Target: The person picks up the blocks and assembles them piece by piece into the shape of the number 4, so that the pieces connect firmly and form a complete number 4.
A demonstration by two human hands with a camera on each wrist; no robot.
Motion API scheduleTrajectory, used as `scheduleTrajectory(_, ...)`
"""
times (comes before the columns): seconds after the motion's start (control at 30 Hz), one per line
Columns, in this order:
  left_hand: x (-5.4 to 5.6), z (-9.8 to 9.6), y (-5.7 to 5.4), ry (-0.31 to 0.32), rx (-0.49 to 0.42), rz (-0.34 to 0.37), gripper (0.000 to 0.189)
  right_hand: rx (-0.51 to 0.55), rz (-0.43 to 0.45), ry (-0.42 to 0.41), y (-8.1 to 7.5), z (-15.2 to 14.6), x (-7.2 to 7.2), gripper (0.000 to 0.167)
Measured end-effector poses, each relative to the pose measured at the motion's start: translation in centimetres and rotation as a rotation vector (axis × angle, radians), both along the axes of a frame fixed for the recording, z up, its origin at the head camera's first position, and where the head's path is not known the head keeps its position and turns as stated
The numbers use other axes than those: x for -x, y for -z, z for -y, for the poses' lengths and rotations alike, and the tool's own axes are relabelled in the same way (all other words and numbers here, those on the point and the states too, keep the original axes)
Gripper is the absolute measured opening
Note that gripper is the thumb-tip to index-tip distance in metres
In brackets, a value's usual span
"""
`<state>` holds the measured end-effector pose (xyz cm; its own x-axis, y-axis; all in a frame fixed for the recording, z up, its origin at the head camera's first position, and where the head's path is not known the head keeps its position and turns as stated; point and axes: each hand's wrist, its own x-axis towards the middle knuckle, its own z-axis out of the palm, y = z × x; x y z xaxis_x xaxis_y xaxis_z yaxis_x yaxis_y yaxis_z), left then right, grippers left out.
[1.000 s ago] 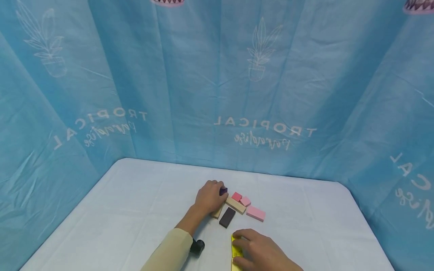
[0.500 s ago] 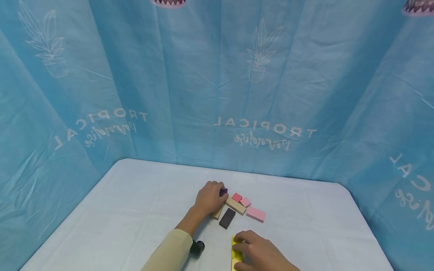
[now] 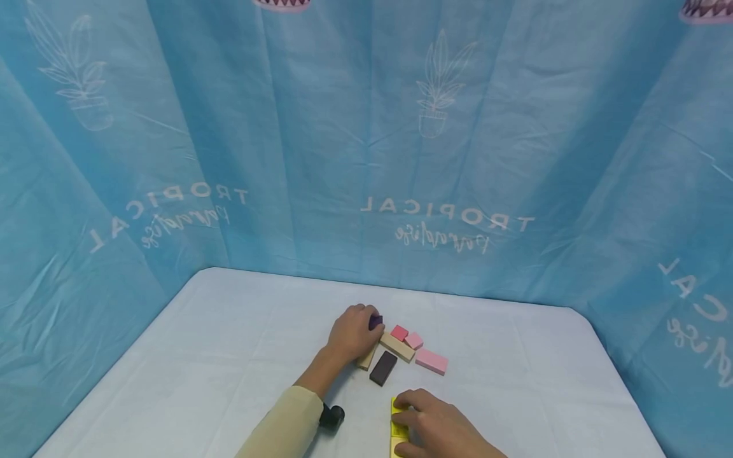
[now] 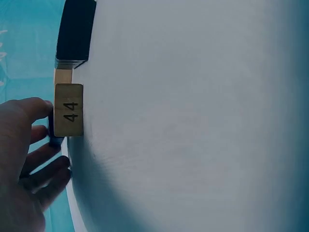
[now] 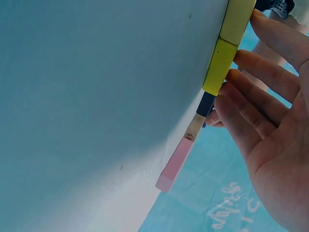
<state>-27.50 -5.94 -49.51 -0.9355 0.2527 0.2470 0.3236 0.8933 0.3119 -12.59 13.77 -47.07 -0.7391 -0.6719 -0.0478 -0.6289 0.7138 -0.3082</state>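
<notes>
In the head view my left hand pinches a dark purple block at the far left of a small group of blocks. A wooden block lies partly under that hand; the left wrist view shows a wooden block end marked 44 beside the thumb. My right hand rests its fingertips on a bright yellow block near the front. A pale yellow block stands end to end with it, at the thumb. The right wrist view shows these fingers extended, not wrapped round the blocks.
Between the hands lie a black block, another wooden block, a red block, a small pink block and a longer pink block. A white cloth covers the table; blue curtains surround it.
My right hand has shifted very slightly towards the front edge over the yellow blocks. The left hand keeps its hold on the purple block, nearly still.
</notes>
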Motion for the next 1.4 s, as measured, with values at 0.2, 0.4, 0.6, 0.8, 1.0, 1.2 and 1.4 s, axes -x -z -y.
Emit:
scheduleTrajectory(0.2, -0.1, -0.2, -0.1, 0.047, 0.019, -0.118, 0.032, -0.018, -0.009, -0.012, 0.0, 0.0, -0.2, 0.046)
scheduleTrajectory(0.4, -0.6, -0.8, -1.0, 0.063, 0.010, -0.123, 0.036, -0.033, 0.023, 0.007, -0.1, 0.1, -0.2, 0.046)
scheduleTrajectory(0.6, -1.3, -1.3, -1.9, 0.072, 0.019, -0.064, 0.041, -0.042, 0.005, -0.008, -0.1, 0.3, -0.2, 0.045)
scheduleTrajectory(0.8, -2.1, -1.6, -2.4, 0.109, 0.017, -0.032, 0.037, -0.053, -0.014, -0.013, -0.1, 0.2, -0.2, 0.044)
scheduleTrajectory(1.0, -2.7, -1.7, -2.5, 0.169, 0.018, -0.038, 0.037, -0.045, -0.034, -0.030, -0.1, 0.2, -0.2, 0.043)
scheduleTrajectory(1.2, -3.7, -2.0, -2.8, 0.207, 0.017, -0.001, 0.038, -0.014, -0.093, -0.061, 0.2, 0.0, -0.3, 0.042)
scheduleTrajectory(1.4, -4.5, -2.2, -2.7, 0.264, 0.010, 0.053, 0.039, -0.015, -0.100, -0.059, 0.2, -0.1, -0.3, 0.041)
